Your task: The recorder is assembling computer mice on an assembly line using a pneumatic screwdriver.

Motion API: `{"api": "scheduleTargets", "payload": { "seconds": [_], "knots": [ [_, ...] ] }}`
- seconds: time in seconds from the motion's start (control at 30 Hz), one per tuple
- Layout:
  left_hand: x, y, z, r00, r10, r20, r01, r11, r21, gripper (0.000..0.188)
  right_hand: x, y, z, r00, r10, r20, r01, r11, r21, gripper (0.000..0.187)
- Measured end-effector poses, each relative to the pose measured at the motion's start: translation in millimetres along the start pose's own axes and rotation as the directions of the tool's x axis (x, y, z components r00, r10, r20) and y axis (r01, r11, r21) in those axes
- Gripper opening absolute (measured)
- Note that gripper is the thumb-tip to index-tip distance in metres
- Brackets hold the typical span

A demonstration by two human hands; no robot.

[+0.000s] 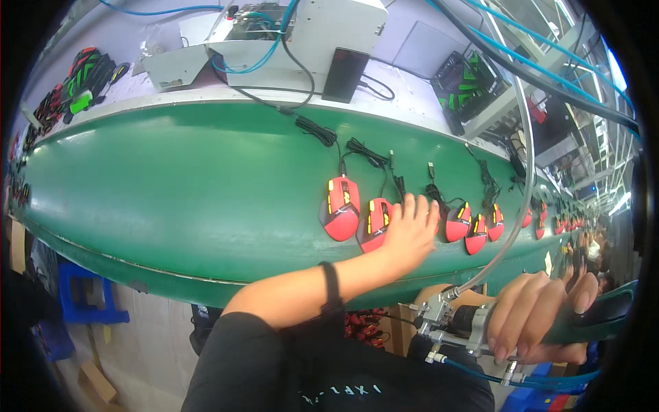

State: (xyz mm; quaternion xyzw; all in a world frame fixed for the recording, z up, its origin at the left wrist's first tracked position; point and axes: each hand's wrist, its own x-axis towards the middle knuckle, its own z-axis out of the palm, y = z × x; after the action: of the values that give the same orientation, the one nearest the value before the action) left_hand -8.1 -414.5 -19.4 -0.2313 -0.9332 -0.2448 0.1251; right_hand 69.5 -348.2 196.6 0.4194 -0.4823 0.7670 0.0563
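Note:
My left hand (410, 233) reaches across the green conveyor belt (171, 185), fingers stretched and slightly apart. It lies over a spot in the row of mice, and whatever is under the palm is mostly hidden. Just left of it are a red computer mouse (376, 223) with yellow side buttons and a similar mouse (342, 209). To its right lies another red mouse (458, 223), with more beyond. Close to the camera, my right hand (535, 319) is wrapped round a pneumatic tool (477, 326) with metal fittings and a dark green body; its far end is cut off by the rim.
Black cables (367, 152) lie coiled behind the mice. A clear hose (527, 172) and blue air lines (480, 374) run to the tool. A white machine (329, 34) and a black box (345, 75) stand on the back shelf. A blue stool (89, 292) is at left.

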Motion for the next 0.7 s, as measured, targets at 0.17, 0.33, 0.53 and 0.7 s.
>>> {"api": "scheduleTargets", "payload": {
  "seconds": [0.17, 0.33, 0.53, 0.7],
  "knots": [
    [-30.2, -29.4, -23.8, 0.990, -0.114, 0.084, 0.099, 0.982, 0.164, 0.094, -0.5, -8.2, -9.0, 1.000, -0.017, -0.005, 0.017, 0.999, -0.045, 0.047],
    [-35.0, -47.6, -42.5, 0.990, -0.118, 0.076, 0.098, 0.969, 0.227, 0.085, 4.3, 2.9, -13.9, 1.000, -0.003, 0.027, 0.004, 0.999, -0.034, 0.048],
    [-36.2, -91.0, -81.2, 0.827, -0.305, 0.473, 0.497, 0.003, -0.868, 0.063, 9.8, 29.8, -6.9, 0.980, -0.181, -0.081, 0.170, 0.977, -0.131, 0.055],
    [-72.4, -98.9, -94.8, 0.830, -0.254, 0.497, 0.408, -0.332, -0.851, 0.049, 16.8, 48.9, -19.2, 0.968, -0.249, -0.018, 0.241, 0.950, -0.200, 0.067]
  ]
}}
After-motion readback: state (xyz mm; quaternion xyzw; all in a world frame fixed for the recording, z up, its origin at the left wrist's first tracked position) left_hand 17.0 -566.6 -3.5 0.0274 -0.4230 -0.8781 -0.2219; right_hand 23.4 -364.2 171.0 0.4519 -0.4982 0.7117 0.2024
